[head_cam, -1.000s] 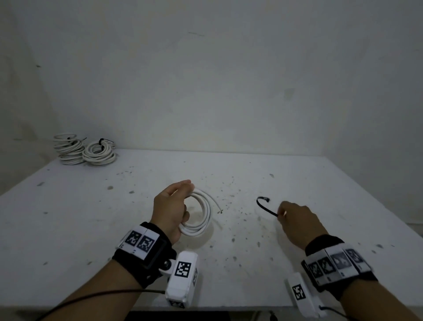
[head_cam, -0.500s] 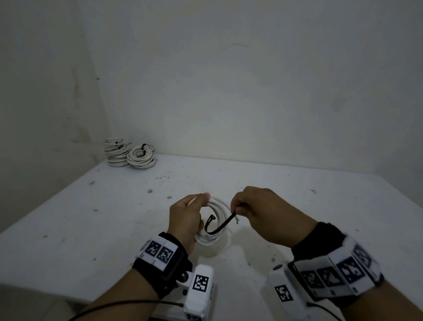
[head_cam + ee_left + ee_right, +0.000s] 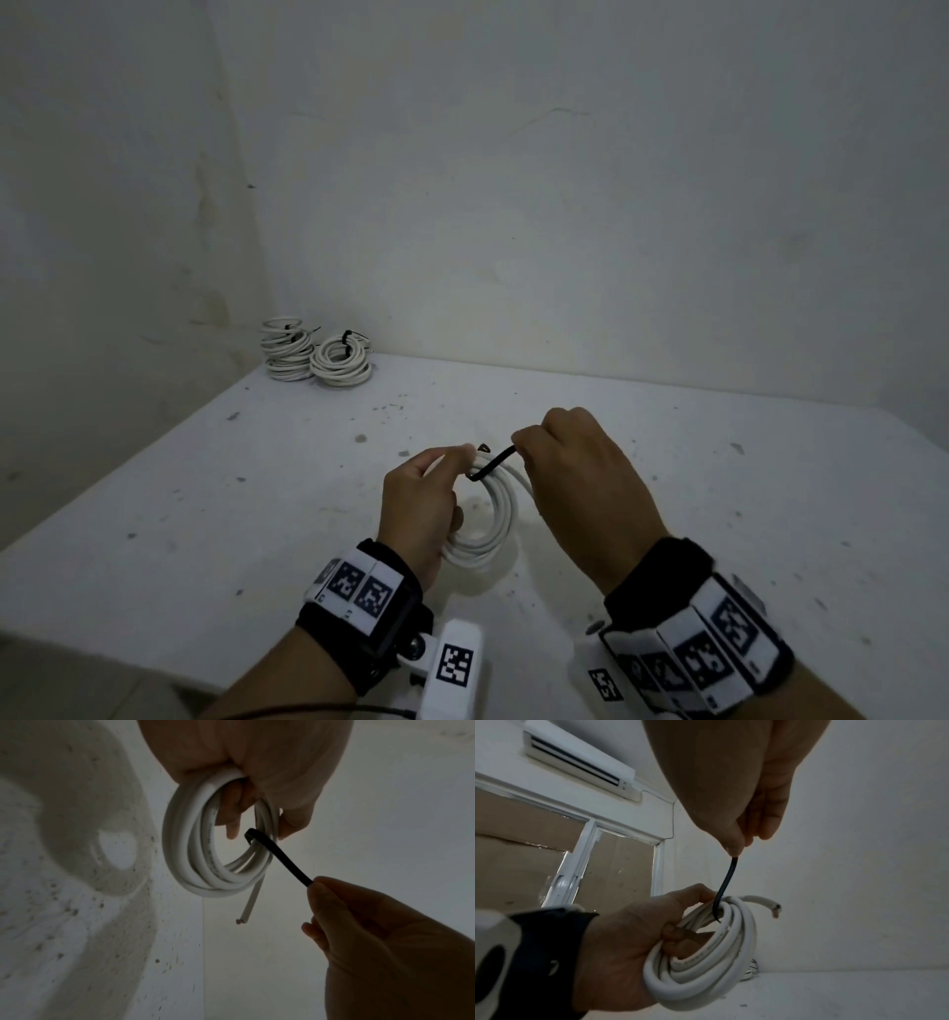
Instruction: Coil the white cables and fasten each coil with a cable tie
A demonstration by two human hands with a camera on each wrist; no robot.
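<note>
While the left hand (image 3: 418,506) curls its fingers through the middle of the white cable coil (image 3: 493,519) and grips the loops against the palm, the coil hangs above the white table (image 3: 205,514), near its front edge. That wrist is turned so the back of the hand faces the head camera, thumb on top of the bundle. One cut end of the cable (image 3: 250,902) sticks out free of the loops. To the right, the right hand (image 3: 580,478) is raised just beside the coil, knuckles up, with thumb and forefinger pinching one end of a black cable tie (image 3: 493,465). From that pinch the tie runs down to the coil, and its curved tip (image 3: 250,835) hooks inside the ring of loops close to the left thumb. Both wrists carry black bands with square-patterned markers. Far back in the table's left corner, against the wall, sit two stacks of tied white coils (image 3: 316,357), touching each other.
</note>
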